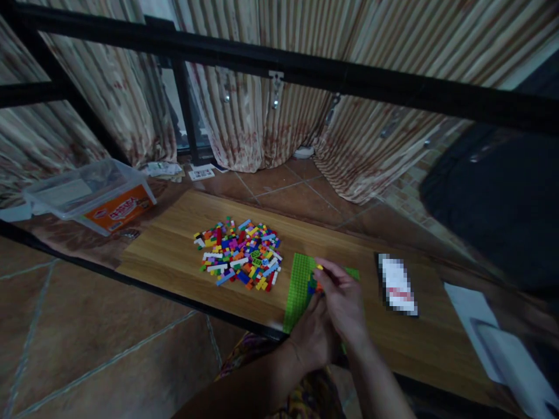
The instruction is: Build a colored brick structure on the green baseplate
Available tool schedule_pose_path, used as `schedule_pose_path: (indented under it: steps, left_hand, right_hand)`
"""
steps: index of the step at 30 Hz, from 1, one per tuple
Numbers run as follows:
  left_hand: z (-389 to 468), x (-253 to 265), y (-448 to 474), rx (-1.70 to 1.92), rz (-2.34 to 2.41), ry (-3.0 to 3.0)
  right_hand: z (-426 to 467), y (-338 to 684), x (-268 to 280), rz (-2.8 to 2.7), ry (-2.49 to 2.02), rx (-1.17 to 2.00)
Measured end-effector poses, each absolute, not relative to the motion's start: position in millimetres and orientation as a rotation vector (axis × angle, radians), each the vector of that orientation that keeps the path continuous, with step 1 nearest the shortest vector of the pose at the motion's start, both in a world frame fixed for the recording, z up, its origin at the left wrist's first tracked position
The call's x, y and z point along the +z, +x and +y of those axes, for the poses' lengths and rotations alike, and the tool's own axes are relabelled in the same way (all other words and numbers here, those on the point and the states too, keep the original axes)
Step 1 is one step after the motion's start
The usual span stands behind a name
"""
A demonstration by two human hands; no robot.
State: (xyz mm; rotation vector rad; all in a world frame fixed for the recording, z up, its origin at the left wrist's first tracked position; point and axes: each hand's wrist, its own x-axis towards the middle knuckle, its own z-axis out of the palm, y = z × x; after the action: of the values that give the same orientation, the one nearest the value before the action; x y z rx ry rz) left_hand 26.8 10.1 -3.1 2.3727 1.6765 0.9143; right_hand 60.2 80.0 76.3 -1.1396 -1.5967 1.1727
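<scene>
Both hands over green baseplate (299, 288), which lies flat on the wooden desk (174, 250) near its front edge, at about 5 o'clock in view. Right hand (345, 302) on top, fingers curled, pinching a small yellow brick (319, 267) at the fingertips. Left hand (312, 334) tucked under and partly hidden by the right; fingers bent toward small blue and orange bricks (312, 286) sitting on the baseplate, grip on them cannot be told. Hands touch each other. Loose pile of mixed coloured bricks (240, 256) on desk, just beside the baseplate at its 10 o'clock. Clear plastic tub (94, 195) with orange label far out at 9 o'clock. Blurred white card (396, 285) at 3 o'clock of the hands.
</scene>
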Motion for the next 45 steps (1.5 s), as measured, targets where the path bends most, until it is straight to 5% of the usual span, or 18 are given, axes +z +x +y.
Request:
schedule_pose_path:
  steps: [8,23,45]
  left_hand:
    - [7,6,22,0.974,1.769,2.531]
    - [8,10,22,0.975,1.772,2.493]
    - [8,9,22,0.999,1.768,2.489]
  right_hand:
    - [104,149,67,-1.589,-1.442,0.978]
    - [101,147,52,-2.156,-1.236,0.751]
    - [121,152,55,-2.179,-1.309,1.056]
